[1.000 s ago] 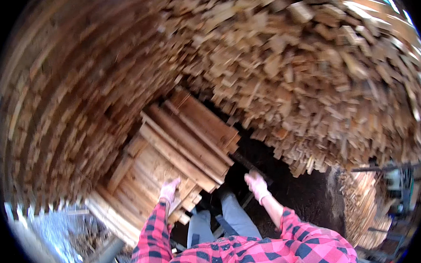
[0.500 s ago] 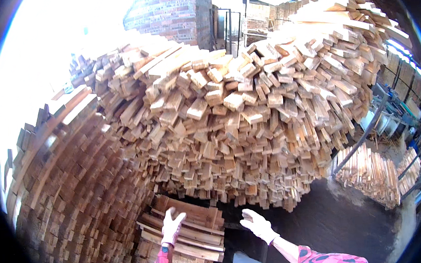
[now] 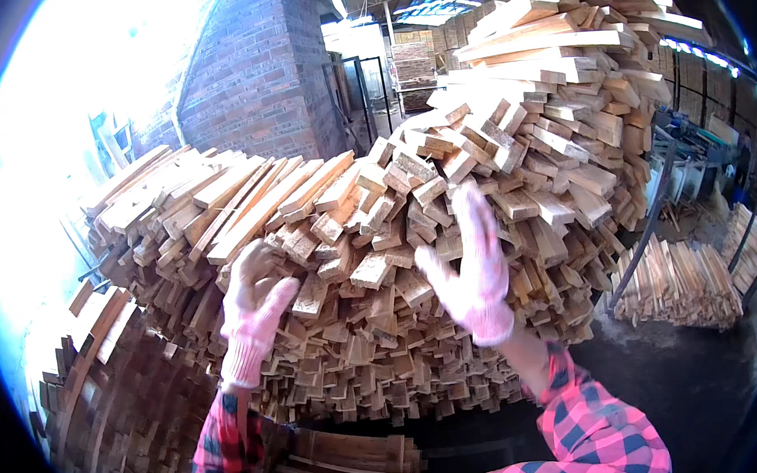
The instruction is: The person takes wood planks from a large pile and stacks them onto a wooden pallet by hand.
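Note:
A tall heap of sawn wooden boards (image 3: 372, 271) fills the middle, its cut ends facing me. My left hand (image 3: 257, 300), in a pale pink glove, is raised at the heap's upper left part, fingers curved and apart from the thumb. It holds nothing that I can see; whether its fingertips touch a board end I cannot tell. My right hand (image 3: 474, 270), gloved alike, is lifted before the boards right of centre, fingers stretched upward and thumb spread. Nothing is in it. Both sleeves are red and black checked.
A lower row of stacked boards (image 3: 130, 425) stands at the left. Below my hands lies a short pile of boards (image 3: 349, 459). A brick pillar (image 3: 252, 79) rises behind the heap. At the right are a slanted metal bar (image 3: 650, 220) and bundled wood strips (image 3: 680, 283).
Both hands have risen from low over the short pile to the upper part of the heap. The view has tilted up, showing more of the pillar and roof.

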`<action>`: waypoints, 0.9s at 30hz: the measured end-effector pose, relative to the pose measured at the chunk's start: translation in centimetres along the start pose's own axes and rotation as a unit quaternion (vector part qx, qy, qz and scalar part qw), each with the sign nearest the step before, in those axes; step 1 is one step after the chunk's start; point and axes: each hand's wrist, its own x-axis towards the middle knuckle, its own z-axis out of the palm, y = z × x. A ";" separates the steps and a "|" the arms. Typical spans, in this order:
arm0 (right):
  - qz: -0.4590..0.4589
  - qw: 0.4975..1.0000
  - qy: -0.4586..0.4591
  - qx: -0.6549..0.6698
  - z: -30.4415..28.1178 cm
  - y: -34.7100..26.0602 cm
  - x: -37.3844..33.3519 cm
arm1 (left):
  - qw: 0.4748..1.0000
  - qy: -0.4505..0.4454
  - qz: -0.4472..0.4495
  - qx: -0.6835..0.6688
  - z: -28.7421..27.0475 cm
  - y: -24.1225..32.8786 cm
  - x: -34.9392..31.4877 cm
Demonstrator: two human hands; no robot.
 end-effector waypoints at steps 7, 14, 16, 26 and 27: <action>-0.152 0.985 -0.043 0.063 -0.1 -2.1 3.4 | 0.915 0.113 0.169 0.347 -0.6 -2.5 6.2; -0.024 0.955 -0.242 0.169 9.8 -6.8 -0.9 | 0.881 0.045 -0.060 0.468 -7.4 -6.9 9.5; 0.017 0.947 -0.301 0.108 14.5 -5.6 0.4 | 0.888 0.040 -0.035 0.457 -7.2 -6.7 10.1; 0.058 0.913 -0.397 -0.075 25.3 -3.3 0.0 | 0.881 -0.112 0.034 0.458 0.8 1.1 18.1; 0.036 0.935 -0.350 -0.055 25.8 -4.9 0.5 | 0.895 -0.156 -0.036 0.417 0.3 1.3 19.8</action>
